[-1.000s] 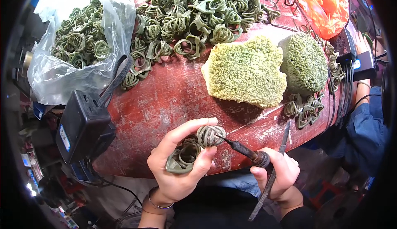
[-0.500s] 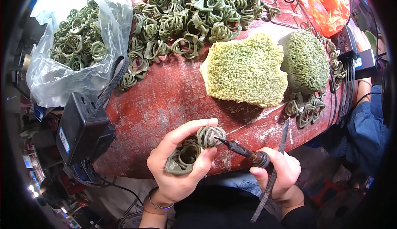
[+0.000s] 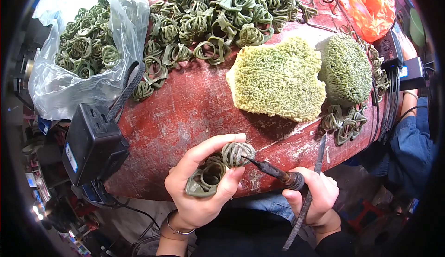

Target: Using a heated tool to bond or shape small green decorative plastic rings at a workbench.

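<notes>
My left hand [image 3: 197,189] is closed round a green ring-shaped piece [image 3: 211,176] that looks like wax, with a striped, cage-like dome [image 3: 238,154] between my thumb and index finger. In my right hand [image 3: 315,194] is a soldering-iron-style pen [image 3: 278,174] with a dark, stained shaft. Its thin tip meets the right side of the dome. A long, narrow file [image 3: 303,215] also passes through my right hand, slanting from beside the sponge down toward my lap.
A large heap of similar green rings [image 3: 208,20] covers the red, worn table [image 3: 162,118]. More fill a clear plastic bag [image 3: 41,85]. A yellow-green sponge block [image 3: 278,80], a rounder green sponge [image 3: 345,71], an orange bag [image 3: 366,11] and a black box [image 3: 95,141] surround the work.
Very little differs. The table scene sits slightly further right in the picture. The pen and the held ring keep nearly the same places, tip still against the dome.
</notes>
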A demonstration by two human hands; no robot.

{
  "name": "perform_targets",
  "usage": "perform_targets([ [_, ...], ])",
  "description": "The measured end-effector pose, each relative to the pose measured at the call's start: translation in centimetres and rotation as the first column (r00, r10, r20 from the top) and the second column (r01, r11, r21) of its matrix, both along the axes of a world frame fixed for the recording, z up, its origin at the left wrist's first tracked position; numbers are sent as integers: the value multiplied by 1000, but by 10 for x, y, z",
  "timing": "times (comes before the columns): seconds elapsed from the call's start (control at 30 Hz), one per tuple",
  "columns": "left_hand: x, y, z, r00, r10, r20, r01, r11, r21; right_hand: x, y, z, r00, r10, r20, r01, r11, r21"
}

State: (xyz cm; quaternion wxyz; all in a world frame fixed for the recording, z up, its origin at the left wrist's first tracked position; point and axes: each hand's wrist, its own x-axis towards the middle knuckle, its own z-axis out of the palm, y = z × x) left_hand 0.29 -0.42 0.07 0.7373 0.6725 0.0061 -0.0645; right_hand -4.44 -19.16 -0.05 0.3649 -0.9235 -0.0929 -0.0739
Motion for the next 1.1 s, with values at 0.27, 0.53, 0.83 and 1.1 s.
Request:
perform_targets([
  [0.27,0,0,2,1000,8,-26,-8,1000,-8,0,0,-1,1000,-5,1,5,1000,12],
  [0.53,0,0,2,1000,11,-18,-11,1000,-12,-1,1,1,1000,-14,-4,14,1000,5],
  [0.83,0,2,1,1000,14,-25,-14,1000,-9,-1,1,-1,1000,-13,2,13,1000,5],
  [1.1,0,1,1,1000,18,-22,-18,1000,5,0,0,-1,1000,14,6,-14,1000,14],
])
